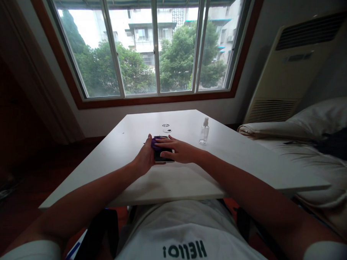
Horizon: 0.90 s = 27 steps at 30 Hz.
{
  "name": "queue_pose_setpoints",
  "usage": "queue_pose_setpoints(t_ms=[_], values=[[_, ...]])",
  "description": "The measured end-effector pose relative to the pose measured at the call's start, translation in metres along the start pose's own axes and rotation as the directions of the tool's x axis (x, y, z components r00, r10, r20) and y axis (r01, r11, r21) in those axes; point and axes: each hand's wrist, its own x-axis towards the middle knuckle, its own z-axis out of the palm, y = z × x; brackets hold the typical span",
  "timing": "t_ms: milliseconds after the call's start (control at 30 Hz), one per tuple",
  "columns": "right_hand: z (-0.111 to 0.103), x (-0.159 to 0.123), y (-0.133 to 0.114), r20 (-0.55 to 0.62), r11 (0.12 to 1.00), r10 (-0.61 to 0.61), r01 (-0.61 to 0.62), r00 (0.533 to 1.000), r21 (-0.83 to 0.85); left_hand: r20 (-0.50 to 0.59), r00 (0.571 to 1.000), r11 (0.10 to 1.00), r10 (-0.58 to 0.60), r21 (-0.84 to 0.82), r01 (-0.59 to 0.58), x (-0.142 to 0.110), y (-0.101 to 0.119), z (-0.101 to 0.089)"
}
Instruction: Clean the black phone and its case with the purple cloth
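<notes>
My left hand (145, 157) is wrapped round the left side of a flat, dark-faced device (159, 157) that looks like a phone, holding it low above the table. A bunched purple cloth (154, 143) lies on the upper left part of its face. My right hand (183, 150) reaches over from the right. Its fingers are stretched across the cloth and press it against the device, while the thumb rests lower over the dark face. Part of the cloth and much of the device are hidden under my right hand.
A clear spray bottle (204, 132) stands upright on the white table (235, 161), right of my hands. Beyond the device lie two small flat round items (167, 130). A bed with pale covers (277, 144) borders the right side. The window (155, 50) is ahead.
</notes>
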Motion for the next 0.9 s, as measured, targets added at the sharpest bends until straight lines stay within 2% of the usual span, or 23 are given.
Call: queue_pose_setpoints(t_ms=[133, 333, 467, 667, 833, 900], values=[[0.002, 0.001, 0.012, 0.005, 0.994, 0.093, -0.093, 0.996, -0.049, -0.022, 1.000, 0.999, -0.013, 0.040, 0.014, -0.003, 0.002, 0.002], [0.003, 0.000, 0.018, -0.096, 0.981, 0.166, -0.174, 0.981, -0.086, -0.039, 0.999, 0.999, -0.007, 0.038, 0.008, -0.005, 0.003, 0.004], [0.002, 0.000, 0.017, -0.154, 0.982, 0.169, -0.180, 0.974, -0.061, -0.024, 1.000, 0.999, 0.001, 0.046, 0.000, -0.006, 0.002, 0.004], [0.000, 0.000, 0.022, -0.205, 0.961, 0.263, -0.275, 0.943, -0.030, -0.032, 0.999, 0.999, -0.005, 0.038, 0.006, -0.007, 0.003, 0.004], [0.000, 0.003, 0.023, -0.259, 0.964, 0.259, -0.266, 0.930, 0.010, -0.011, 1.000, 1.000, -0.003, 0.025, 0.003, -0.006, 0.002, 0.003], [0.000, 0.004, 0.024, -0.278, 0.952, 0.304, -0.303, 0.911, 0.046, -0.013, 1.000, 1.000, 0.001, 0.020, -0.001, -0.005, 0.000, 0.002]])
